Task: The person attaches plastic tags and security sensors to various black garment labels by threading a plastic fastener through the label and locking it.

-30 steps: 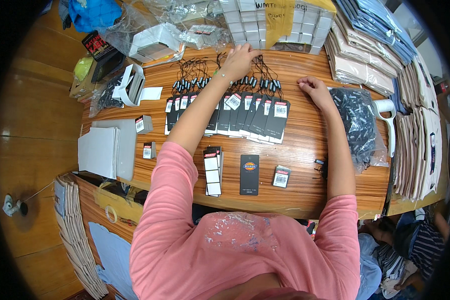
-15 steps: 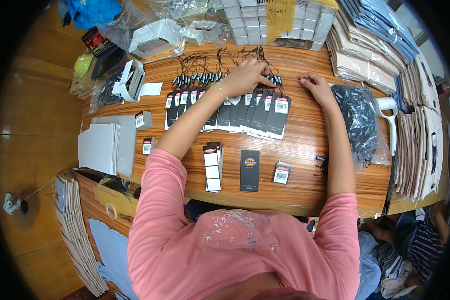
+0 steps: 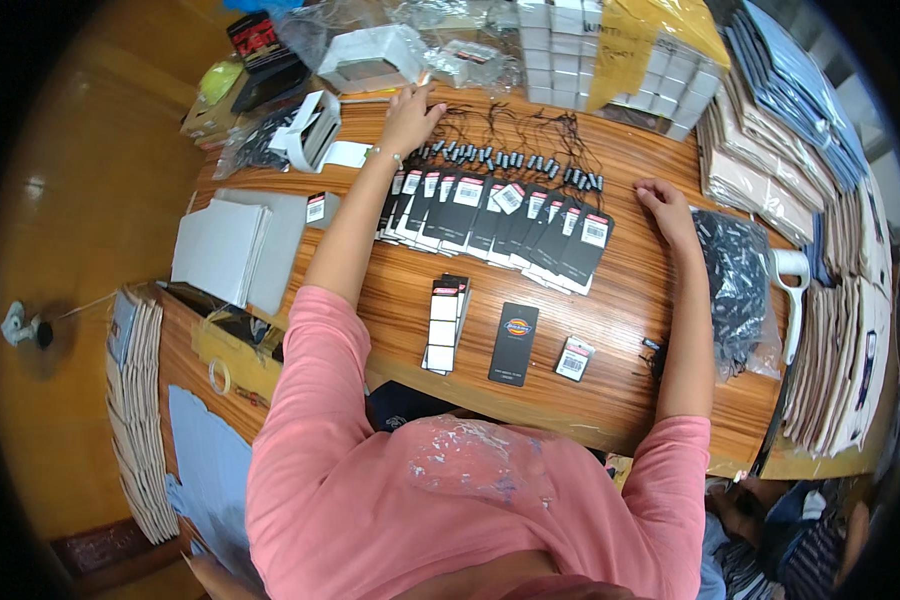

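Left hand (image 3: pixel 408 112) is stretched out, its grip pinched on black tag strings (image 3: pixel 490 135) at the row's far end; overlapped black hang tags (image 3: pixel 500 220) lie just nearside. Right hand (image 3: pixel 665 205), loosely curled, is rested on the desk (image 3: pixel 630 390). Risk judged: tangled strings may be dragged, disordering the row.

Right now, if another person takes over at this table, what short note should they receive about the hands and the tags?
Left hand: reaching to the far left end of the black strings, fingers on them; a grip cannot be confirmed.
Right hand: resting on the wooden table, beside the bag of black fasteners, holding nothing visible.
Done: a fanned row of black hang tags lies with strings attached.
Left: a small tag stack, one single black tag and one small label lie unstrung nearby.
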Available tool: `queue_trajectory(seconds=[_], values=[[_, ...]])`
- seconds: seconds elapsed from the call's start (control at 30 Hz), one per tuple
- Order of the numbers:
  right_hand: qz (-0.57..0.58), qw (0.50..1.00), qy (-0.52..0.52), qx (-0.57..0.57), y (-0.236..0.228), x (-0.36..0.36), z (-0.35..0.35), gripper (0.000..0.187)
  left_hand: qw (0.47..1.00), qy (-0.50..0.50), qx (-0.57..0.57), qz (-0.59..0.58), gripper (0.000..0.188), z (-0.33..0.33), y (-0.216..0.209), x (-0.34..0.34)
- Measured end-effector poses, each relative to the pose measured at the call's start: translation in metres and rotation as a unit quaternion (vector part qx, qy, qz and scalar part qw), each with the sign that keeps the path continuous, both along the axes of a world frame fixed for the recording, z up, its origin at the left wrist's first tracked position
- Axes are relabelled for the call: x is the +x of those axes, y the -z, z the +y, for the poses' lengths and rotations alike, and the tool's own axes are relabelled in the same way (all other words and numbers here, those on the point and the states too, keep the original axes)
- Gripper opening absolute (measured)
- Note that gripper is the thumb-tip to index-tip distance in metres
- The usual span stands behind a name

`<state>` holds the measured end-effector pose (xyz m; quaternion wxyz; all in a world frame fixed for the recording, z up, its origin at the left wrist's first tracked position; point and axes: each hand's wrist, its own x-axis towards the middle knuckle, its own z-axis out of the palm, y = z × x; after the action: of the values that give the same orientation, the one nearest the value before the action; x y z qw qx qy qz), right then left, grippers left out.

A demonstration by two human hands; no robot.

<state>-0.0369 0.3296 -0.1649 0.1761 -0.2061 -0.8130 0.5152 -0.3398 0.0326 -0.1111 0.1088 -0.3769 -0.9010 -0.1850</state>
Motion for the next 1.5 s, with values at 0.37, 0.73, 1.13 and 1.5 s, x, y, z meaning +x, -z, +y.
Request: queue_trajectory(seconds=[0.37, 0.73, 1.13, 1.5], values=[[0.002, 0.999, -0.003, -0.046, -0.002, -0.002, -0.003, 0.020, 0.967, -0.130, -0.165, -0.141, 0.049, -0.012, 0.024, -0.055], [-0.014, 1.000, -0.005, -0.020, -0.002, 0.000, 0.000, 0.021, 0.990, -0.058, 0.012, -0.128, 0.045, -0.004, 0.053, -0.068], [-0.024, 0.999, -0.001, -0.036, -0.004, 0.000, -0.001, 0.019, 0.996, -0.005, -0.033, -0.080, 0.054, -0.011, 0.034, -0.047], [-0.035, 0.999, 0.003, -0.025, -0.004, -0.001, 0.001, 0.019, 0.990, 0.030, -0.012, 0.136, 0.029, 0.024, 0.018, -0.033]])
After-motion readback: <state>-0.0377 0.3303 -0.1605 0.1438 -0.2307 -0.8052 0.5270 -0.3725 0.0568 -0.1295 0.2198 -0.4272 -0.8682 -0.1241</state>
